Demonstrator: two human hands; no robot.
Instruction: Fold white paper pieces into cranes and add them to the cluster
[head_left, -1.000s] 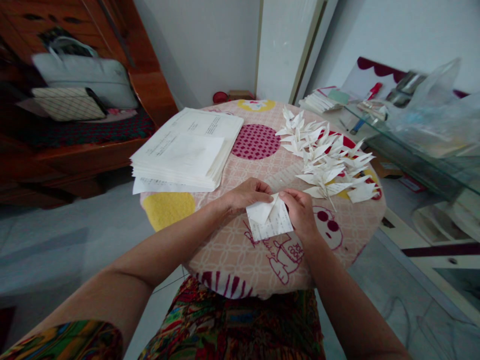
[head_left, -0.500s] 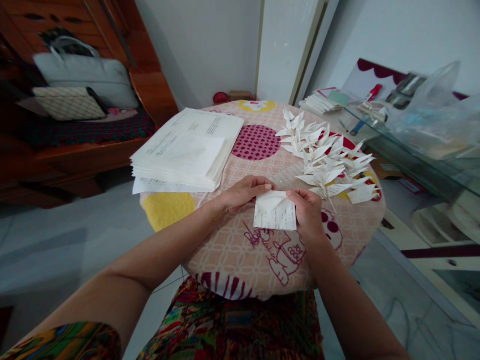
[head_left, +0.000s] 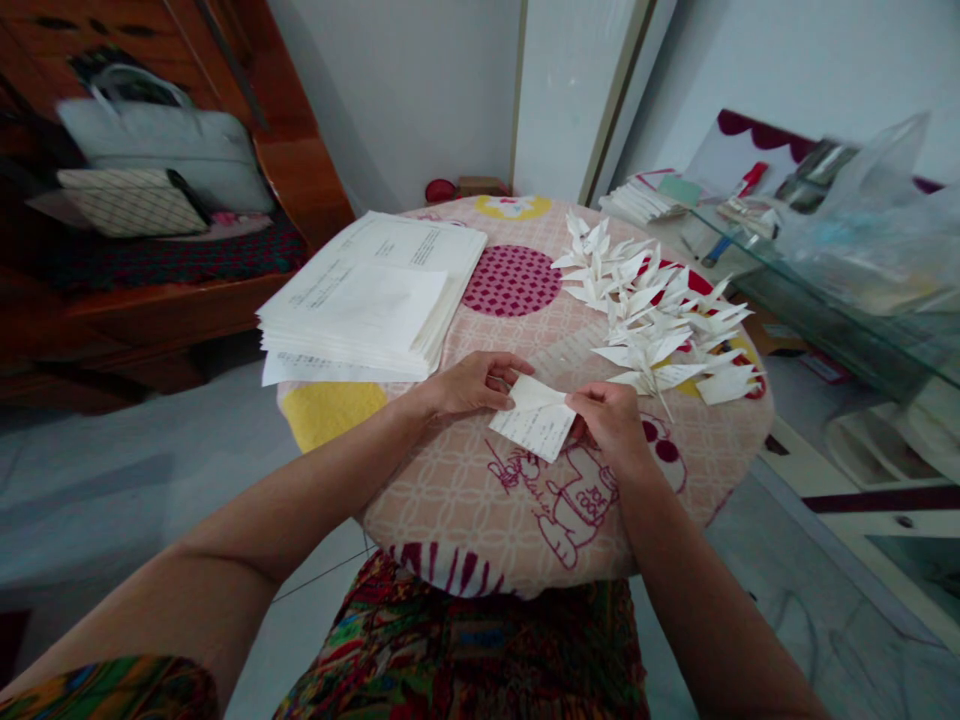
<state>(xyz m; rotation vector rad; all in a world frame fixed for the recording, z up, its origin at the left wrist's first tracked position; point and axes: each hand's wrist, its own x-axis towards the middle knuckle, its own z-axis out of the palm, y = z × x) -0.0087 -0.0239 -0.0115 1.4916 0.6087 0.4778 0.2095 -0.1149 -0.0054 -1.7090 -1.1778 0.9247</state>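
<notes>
A small folded piece of white printed paper (head_left: 537, 420) lies low over a round table with a patterned pink cloth (head_left: 450, 500). My left hand (head_left: 472, 383) pinches its upper left corner with closed fingers. My right hand (head_left: 611, 420) grips its right edge, fingers curled. Just beyond my right hand lies a pile of several folded white paper cranes (head_left: 652, 315). A thick stack of white printed sheets (head_left: 375, 300) sits on the table's left side, beyond my left hand.
A wooden bench (head_left: 172, 290) with a grey bag (head_left: 161, 150) and a checked pouch stands at the left. A glass shelf (head_left: 840, 290) with a plastic bag, pens and papers runs along the right. Grey floor surrounds the table.
The paper has turned from square-on to tilted, its lower corner now pointing down. Both hands kept their hold and shifted slightly with it.
</notes>
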